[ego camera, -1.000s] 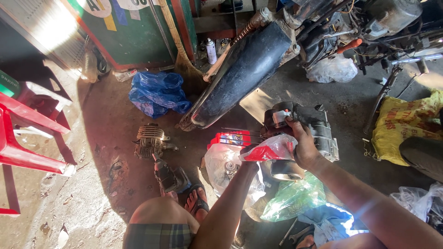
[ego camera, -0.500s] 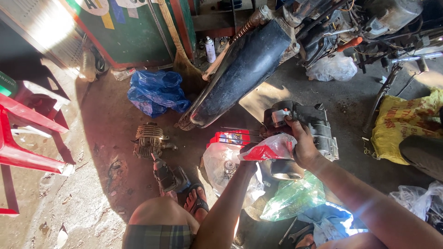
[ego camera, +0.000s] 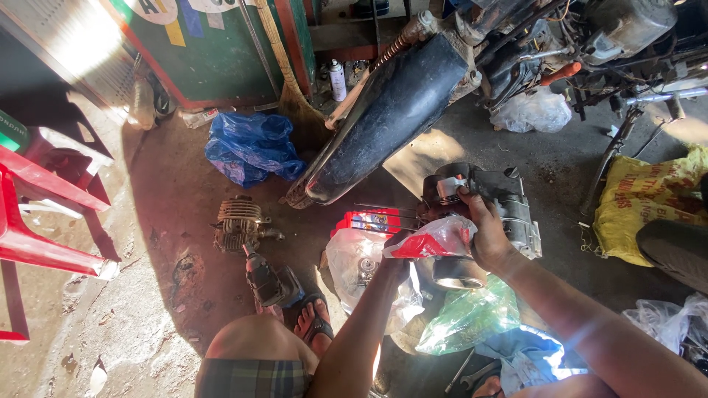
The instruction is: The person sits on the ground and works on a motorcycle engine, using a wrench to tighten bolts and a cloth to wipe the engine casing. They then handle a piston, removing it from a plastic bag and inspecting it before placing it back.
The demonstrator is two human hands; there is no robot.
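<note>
My right hand [ego camera: 483, 232] grips the near edge of a grey engine block [ego camera: 501, 203] standing on the concrete floor. My left hand [ego camera: 394, 262] holds a small red and white plastic packet [ego camera: 435, 239] just left of the engine, mostly hidden behind the packet. A round metal cylinder opening [ego camera: 457, 273] shows below the packet. A finned cylinder part [ego camera: 237, 222] lies further left on the floor.
A motorcycle with a long black seat [ego camera: 383, 118] leans overhead. A blue plastic bag [ego camera: 251, 147], a clear bag with parts [ego camera: 358, 269], a green bag [ego camera: 472, 317], a red tray [ego camera: 369, 221], a yellow sack [ego camera: 649, 203] and red plastic chairs [ego camera: 37, 214] surround me. Wrenches [ego camera: 472, 372] lie near my knee [ego camera: 254, 350].
Both hands stay on the engine and the packet; only slight shifting of the view.
</note>
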